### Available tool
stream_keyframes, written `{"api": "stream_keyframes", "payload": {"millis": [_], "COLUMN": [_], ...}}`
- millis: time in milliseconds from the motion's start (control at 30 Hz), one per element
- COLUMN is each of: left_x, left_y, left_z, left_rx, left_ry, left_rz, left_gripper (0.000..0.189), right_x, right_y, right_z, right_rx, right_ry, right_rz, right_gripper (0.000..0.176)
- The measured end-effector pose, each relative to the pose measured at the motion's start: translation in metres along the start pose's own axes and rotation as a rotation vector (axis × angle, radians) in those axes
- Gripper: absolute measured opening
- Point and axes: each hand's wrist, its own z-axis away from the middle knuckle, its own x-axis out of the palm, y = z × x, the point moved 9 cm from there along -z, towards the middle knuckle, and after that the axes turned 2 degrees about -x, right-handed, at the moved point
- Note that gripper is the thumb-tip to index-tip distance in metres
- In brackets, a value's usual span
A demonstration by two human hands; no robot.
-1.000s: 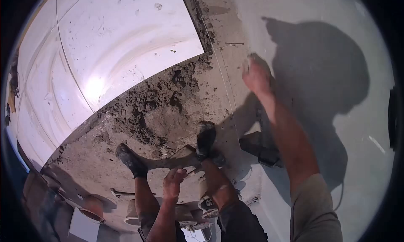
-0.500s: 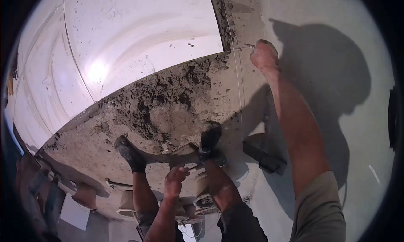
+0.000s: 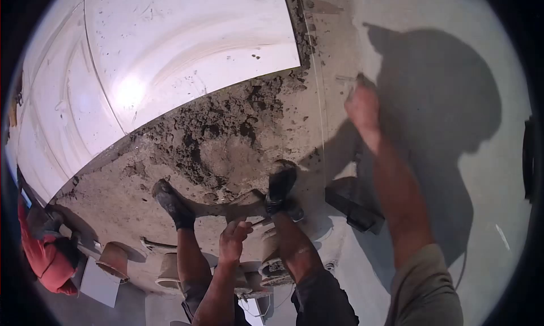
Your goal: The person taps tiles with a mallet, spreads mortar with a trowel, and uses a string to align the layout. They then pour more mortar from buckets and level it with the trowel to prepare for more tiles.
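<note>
My right hand (image 3: 363, 108) is closed at the foot of the grey wall, right of the tile corner. A thin grey thing juts from its fingertips, blurred by motion, and I cannot make out its kind. Lower down, between my legs, my left hand (image 3: 233, 239) is closed around a thin stick-like thing (image 3: 259, 222) that points right. A pale string (image 3: 321, 93) runs along the floor beside the wall. The large white tile (image 3: 198, 37) has smears on it, and crumbly dark mortar (image 3: 209, 133) lies along its edge.
A black flat tool with a handle (image 3: 354, 210) lies by the wall. Buckets (image 3: 113, 261) stand near my feet (image 3: 281, 184), with a bar-like tool (image 3: 156, 244) close by. A person in red (image 3: 48, 263) crouches at the lower left beside a white panel (image 3: 100, 283).
My right hand has moved down, away from the tile corner; the thin line reaching it from there no longer shows. The person in red has come into clearer view. My left hand has barely moved.
</note>
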Motion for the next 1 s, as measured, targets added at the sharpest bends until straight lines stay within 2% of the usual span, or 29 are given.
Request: {"api": "stream_keyframes", "payload": {"millis": [67, 133, 167, 233, 267, 333, 367, 400, 433, 467, 500, 567, 633, 667, 767, 833, 867, 933, 1000], "left_x": [0.005, 0.005, 0.002, 0.002, -0.001, 0.001, 0.001, 0.004, 0.005, 0.009, 0.004, 0.005, 0.007, 0.005, 0.006, 0.000, -0.002, -0.004, -0.001], "left_y": [-0.001, -0.005, -0.008, -0.010, -0.017, -0.010, -0.006, 0.009, 0.010, 0.009, -0.007, -0.012, -0.020, -0.020, -0.013, -0.002, -0.007, -0.007, -0.011], "left_z": [-0.002, -0.001, -0.001, -0.004, -0.010, -0.006, -0.005, -0.001, 0.001, 0.002, -0.007, -0.010, -0.014, -0.015, -0.015, -0.008, -0.012, -0.013, -0.014], "left_rx": [0.007, -0.008, -0.013, 0.073, 0.050, 0.096, 0.197, 0.425, 0.471, 0.604, 0.357, 0.327, 0.373, 0.366, 0.287, 0.246, 0.191, 0.183, 0.174], "left_ry": [-0.020, -0.012, 0.001, -0.056, -0.075, -0.077, -0.055, -0.049, -0.012, -0.005, 0.051, 0.079, 0.097, 0.130, 0.133, 0.159, 0.153, 0.151, 0.133], "left_rz": [-0.006, -0.015, -0.016, -0.016, 0.045, -0.059, -0.119, -0.440, -0.473, -0.494, -0.403, -0.457, -0.430, -0.437, -0.393, -0.208, -0.315, -0.250, -0.189], "left_gripper": [0.047, 0.045, 0.045, 0.046, 0.047, 0.044, 0.039, 0.034, 0.032, 0.030, 0.030, 0.032, 0.033, 0.033, 0.032, 0.035, 0.041, 0.042, 0.043], "right_x": [0.028, 0.046, 0.052, 0.083, 0.105, 0.135, 0.144, 0.155, 0.170, 0.198, 0.218, 0.205, 0.274, 0.286, 0.248, 0.251, 0.267, 0.334, 0.368], "right_y": [0.015, 0.024, 0.024, 0.049, 0.064, 0.078, 0.077, 0.077, 0.084, 0.109, 0.113, 0.096, 0.145, 0.140, 0.116, 0.106, 0.116, 0.159, 0.177], "right_z": [0.047, 0.088, 0.102, 0.125, 0.137, 0.154, 0.164, 0.175, 0.183, 0.194, 0.199, 0.184, 0.181, 0.173, 0.143, 0.120, 0.106, 0.078, 0.071], "right_rx": [-0.254, -0.143, -0.150, -0.029, -0.011, -0.033, -0.075, -0.170, -0.263, -0.307, -0.344, -0.166, -0.296, -0.319, -0.357, -0.057, -0.030, -0.140, -0.237], "right_ry": [0.102, -0.045, -0.051, -0.173, -0.245, -0.354, -0.395, -0.406, -0.407, -0.396, -0.376, -0.519, -0.273, -0.271, -0.055, -0.409, -0.370, -0.206, -0.099], "right_rz": [0.069, 0.029, 0.018, 0.059, 0.069, 0.095, 0.109, 0.112, 0.119, 0.140, 0.174, 0.389, 0.344, 0.319, 0.178, -0.024, -0.085, -0.315, -0.525], "right_gripper": [0.021, 0.024, 0.024, 0.024, 0.025, 0.027, 0.028, 0.029, 0.030, 0.032, 0.034, 0.039, 0.039, 0.039, 0.039, 0.040, 0.038, 0.036, 0.034]}}
